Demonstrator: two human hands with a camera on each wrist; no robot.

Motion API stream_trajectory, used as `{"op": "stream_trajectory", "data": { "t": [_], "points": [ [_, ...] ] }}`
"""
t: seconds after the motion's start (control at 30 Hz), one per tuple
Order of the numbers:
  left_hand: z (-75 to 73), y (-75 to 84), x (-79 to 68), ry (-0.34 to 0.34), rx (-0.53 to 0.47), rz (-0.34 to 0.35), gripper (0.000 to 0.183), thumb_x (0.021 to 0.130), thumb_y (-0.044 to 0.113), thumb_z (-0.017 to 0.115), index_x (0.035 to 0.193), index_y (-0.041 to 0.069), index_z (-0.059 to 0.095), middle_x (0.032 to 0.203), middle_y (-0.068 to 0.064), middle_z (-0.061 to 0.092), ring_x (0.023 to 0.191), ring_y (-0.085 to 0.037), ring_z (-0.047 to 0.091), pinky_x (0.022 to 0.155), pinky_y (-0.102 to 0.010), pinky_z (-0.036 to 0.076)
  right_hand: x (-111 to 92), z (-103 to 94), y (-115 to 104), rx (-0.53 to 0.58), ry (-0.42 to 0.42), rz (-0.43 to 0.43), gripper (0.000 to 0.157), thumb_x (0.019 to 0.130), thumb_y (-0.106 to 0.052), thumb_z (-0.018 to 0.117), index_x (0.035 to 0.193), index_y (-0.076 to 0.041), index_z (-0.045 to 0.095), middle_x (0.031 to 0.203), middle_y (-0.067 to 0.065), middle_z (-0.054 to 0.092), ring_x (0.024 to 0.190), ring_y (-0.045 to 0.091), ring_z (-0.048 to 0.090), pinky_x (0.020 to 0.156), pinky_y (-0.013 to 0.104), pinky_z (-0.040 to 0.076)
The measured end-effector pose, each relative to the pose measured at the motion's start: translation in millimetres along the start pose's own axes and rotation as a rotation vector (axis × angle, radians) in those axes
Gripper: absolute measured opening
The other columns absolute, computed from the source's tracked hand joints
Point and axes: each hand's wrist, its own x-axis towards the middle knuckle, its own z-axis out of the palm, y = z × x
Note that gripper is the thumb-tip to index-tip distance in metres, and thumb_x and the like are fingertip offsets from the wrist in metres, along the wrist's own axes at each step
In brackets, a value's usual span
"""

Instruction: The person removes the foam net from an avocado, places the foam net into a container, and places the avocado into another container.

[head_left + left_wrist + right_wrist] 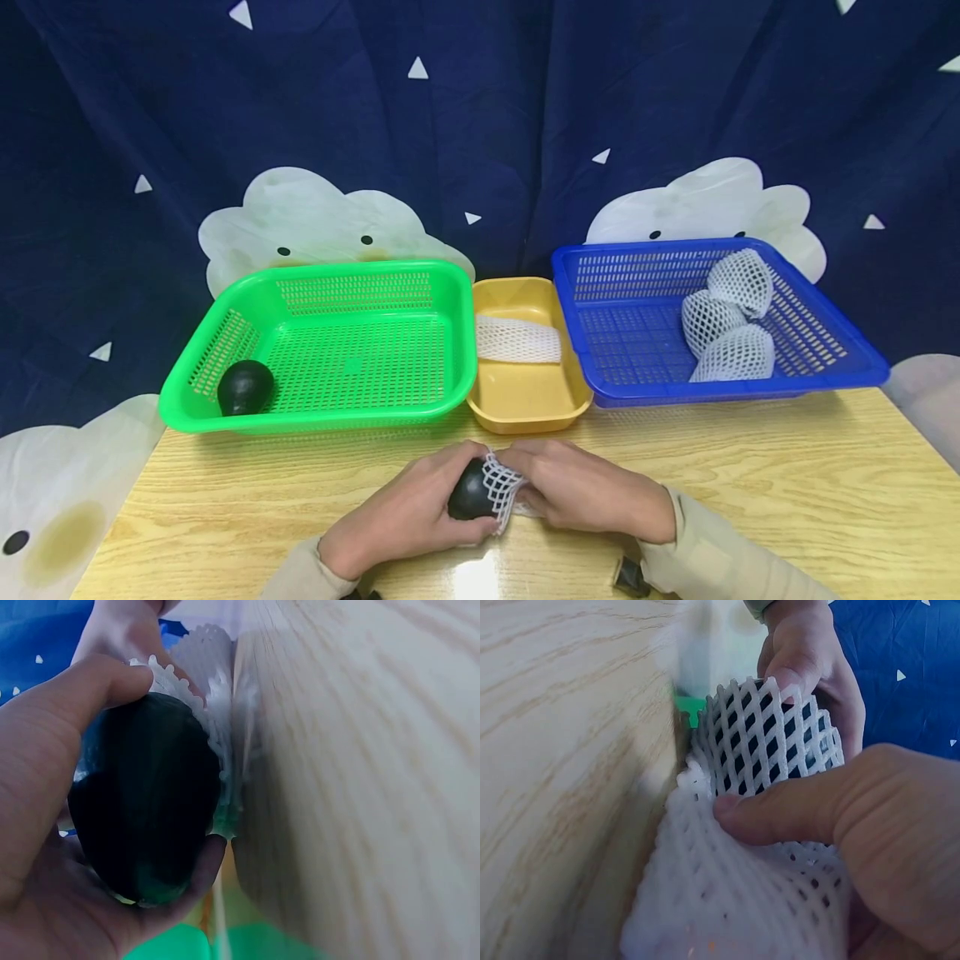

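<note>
Over the front of the table, my left hand grips a dark avocado, with thumb and fingers on either side of it. A white foam net sleeve covers the avocado's right end. My right hand pinches this sleeve. In the right wrist view the thumb lies on the net, whose mesh is stretched over the dark fruit at the far end and bunched at the near end. The avocado's bare end faces the left wrist camera.
A green basket at the left holds another dark avocado. Flat foam net lies in a yellow tray in the middle. Several net-wrapped pieces sit in the blue basket at right. A patterned curtain hangs behind.
</note>
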Motion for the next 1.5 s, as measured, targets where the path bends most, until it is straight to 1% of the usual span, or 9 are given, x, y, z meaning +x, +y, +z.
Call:
{"op": "stream_trajectory", "data": {
  "t": [0.2,0.47,0.67,0.87,0.97,1.1,1.3,1.37,1.5],
  "points": [
    [-2.3,0.2,-0.3,0.004,0.026,0.013,0.056,0.085,0.042,0.082,0.129,0.020,0.056,0.111,0.011,0.066,0.091,0.001,0.059,0.077,-0.015,0.054,-1,-0.9,-1,-0.010,-0.007,0.012,0.025,0.091,-0.008,0.072,0.114,-0.017,0.070,0.100,-0.008,0.069,0.090,-0.003,0.061,0.077,0.016,0.056],
    [-6.7,0.1,-1.3,-0.025,0.043,-0.013,0.059,0.085,0.043,0.080,0.135,0.018,0.060,0.121,0.005,0.070,0.099,-0.001,0.063,0.084,-0.018,0.057,-1,-0.8,1,-0.023,-0.004,0.008,0.023,0.092,-0.008,0.072,0.113,-0.017,0.070,0.097,-0.008,0.069,0.088,-0.002,0.062,0.076,0.017,0.056],
    [-12.6,0.5,-2.5,-0.034,0.059,-0.013,0.060,0.084,0.039,0.080,0.137,0.016,0.061,0.122,0.003,0.070,0.098,-0.003,0.063,0.082,-0.017,0.056,-1,-0.5,1,-0.027,-0.006,0.012,0.025,0.091,-0.006,0.072,0.114,-0.016,0.070,0.098,-0.008,0.069,0.088,-0.002,0.062,0.076,0.017,0.057],
    [-19.3,1.4,-4.8,0.006,0.057,-0.002,0.056,0.082,0.037,0.081,0.132,0.020,0.064,0.114,0.009,0.068,0.092,-0.001,0.062,0.079,-0.017,0.056,0,0.2,2,-0.019,-0.004,0.009,0.028,0.092,-0.006,0.071,0.117,-0.016,0.073,0.101,-0.006,0.072,0.092,0.000,0.066,0.080,0.017,0.059],
    [-21.9,1.7,-5.3,0.028,0.057,0.015,0.057,0.081,0.037,0.082,0.132,0.019,0.064,0.113,0.010,0.068,0.091,0.000,0.063,0.078,-0.017,0.056,0,0.4,2,-0.023,-0.004,0.006,0.027,0.092,-0.006,0.072,0.117,-0.016,0.073,0.101,-0.006,0.072,0.092,-0.001,0.066,0.080,0.017,0.059],
    [-23.9,2.0,-4.7,0.048,0.048,0.035,0.060,0.081,0.037,0.082,0.134,0.016,0.063,0.116,0.008,0.068,0.092,-0.001,0.063,0.077,-0.016,0.057,0,0.8,3,-0.037,-0.005,0.006,0.028,0.091,-0.007,0.073,0.118,-0.015,0.073,0.101,-0.006,0.072,0.092,0.000,0.067,0.079,0.018,0.059],
    [-26.9,2.3,-5.5,0.061,0.049,0.031,0.061,0.080,0.039,0.081,0.135,0.017,0.063,0.119,0.009,0.068,0.096,-0.001,0.064,0.080,-0.017,0.057,-1,1.2,3,-0.044,-0.005,0.006,0.027,0.091,-0.008,0.072,0.117,-0.015,0.073,0.100,-0.006,0.072,0.091,0.000,0.066,0.079,0.018,0.059],
    [-28.9,2.8,-6.2,0.064,0.052,0.029,0.062,0.081,0.039,0.081,0.135,0.017,0.063,0.120,0.009,0.068,0.096,-0.001,0.064,0.079,-0.018,0.057,-1,1.4,3,-0.047,-0.004,0.003,0.026,0.091,-0.008,0.072,0.116,-0.015,0.073,0.100,-0.006,0.071,0.090,0.000,0.065,0.078,0.018,0.058],
    [-35.2,3.6,-7.9,0.089,0.064,0.049,0.061,0.082,0.039,0.080,0.136,0.016,0.063,0.123,0.006,0.069,0.100,-0.003,0.066,0.081,-0.020,0.058,0,1.5,4,-0.047,0.001,-0.006,0.025,0.092,-0.008,0.073,0.116,-0.015,0.073,0.099,-0.007,0.071,0.089,-0.001,0.064,0.076,0.017,0.057]
  ]
}}
